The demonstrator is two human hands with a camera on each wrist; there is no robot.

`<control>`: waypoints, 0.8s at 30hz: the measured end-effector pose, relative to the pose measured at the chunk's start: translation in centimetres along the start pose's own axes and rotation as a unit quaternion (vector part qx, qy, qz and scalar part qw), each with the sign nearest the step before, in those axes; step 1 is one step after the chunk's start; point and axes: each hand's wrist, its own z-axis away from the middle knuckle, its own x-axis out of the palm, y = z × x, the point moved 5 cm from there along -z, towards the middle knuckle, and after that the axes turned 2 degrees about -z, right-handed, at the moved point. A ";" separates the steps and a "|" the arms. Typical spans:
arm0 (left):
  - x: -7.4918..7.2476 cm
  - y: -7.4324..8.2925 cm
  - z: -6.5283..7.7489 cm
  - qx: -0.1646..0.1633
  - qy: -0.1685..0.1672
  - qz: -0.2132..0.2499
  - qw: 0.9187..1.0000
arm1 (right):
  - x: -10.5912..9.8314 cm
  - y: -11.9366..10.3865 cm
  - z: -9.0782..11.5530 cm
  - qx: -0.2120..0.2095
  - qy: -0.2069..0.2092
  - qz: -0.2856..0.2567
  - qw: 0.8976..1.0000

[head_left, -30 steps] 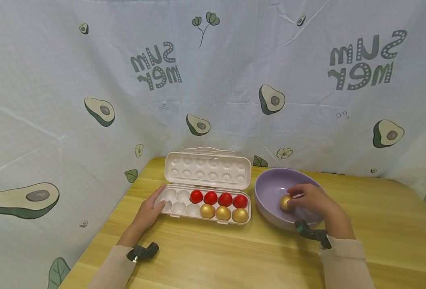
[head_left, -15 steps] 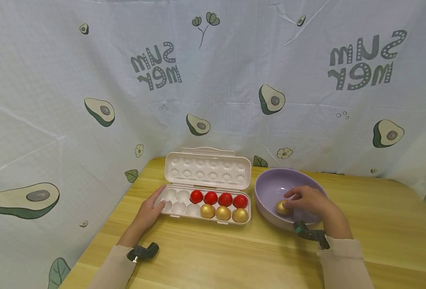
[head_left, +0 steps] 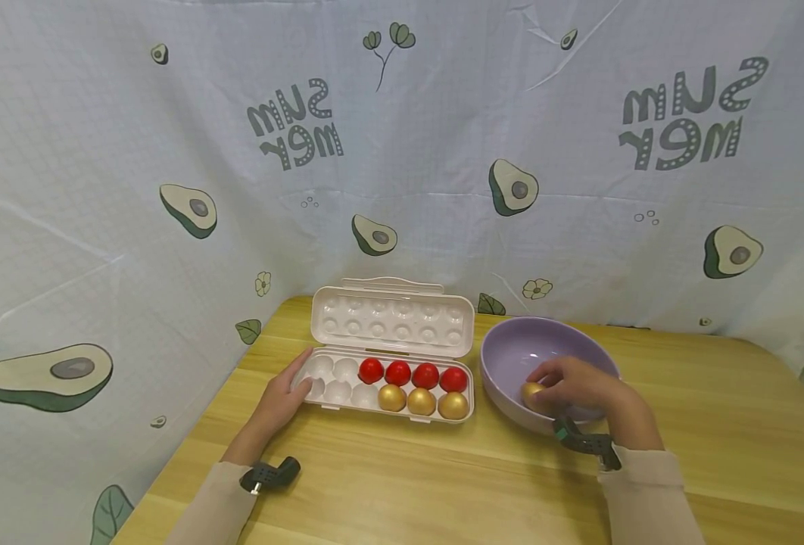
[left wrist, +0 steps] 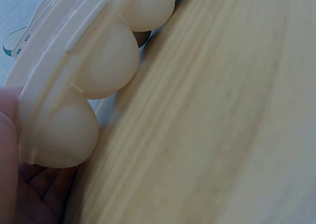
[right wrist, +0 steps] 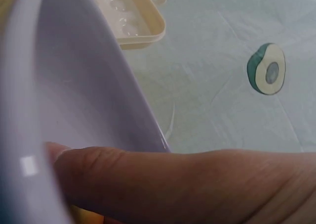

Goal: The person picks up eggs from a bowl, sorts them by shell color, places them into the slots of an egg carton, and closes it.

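Observation:
My left hand holds the left end of an open white egg carton, thumb at the front and fingers round the end. In the left wrist view, the curled fingers show under the carton's cups. Four-or-so red eggs, several in all, sit in the back row; three gold eggs fill the right front cups. Inside the purple bowl, my right hand pinches a gold egg, partly hidden by the fingers. The right wrist view shows mainly a finger.
The carton's lid stands folded back behind the cups. Left of the eggs, several cups hold nothing. All stands on a wooden table, with a printed cloth hanging behind and to the left.
My right hand has shifted slightly left and lower in the bowl along with the gold egg, and its fingers have closed further round it. The left hand and carton have not moved.

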 end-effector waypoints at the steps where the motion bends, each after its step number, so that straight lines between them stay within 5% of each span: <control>1: 0.0 0.0 0.0 0.000 0.000 0.001 1.000 | 0.0 0.0 0.0 -0.001 -0.001 -0.004 1.000; 18: 0.0 0.0 -0.1 -0.001 0.001 0.001 1.000 | 0.2 0.1 0.0 0.003 -0.006 -0.049 0.999; 24: 0.0 -0.1 -0.1 -0.003 -0.001 -0.002 1.000 | 0.3 -0.1 -0.2 -0.026 -0.020 -0.038 0.999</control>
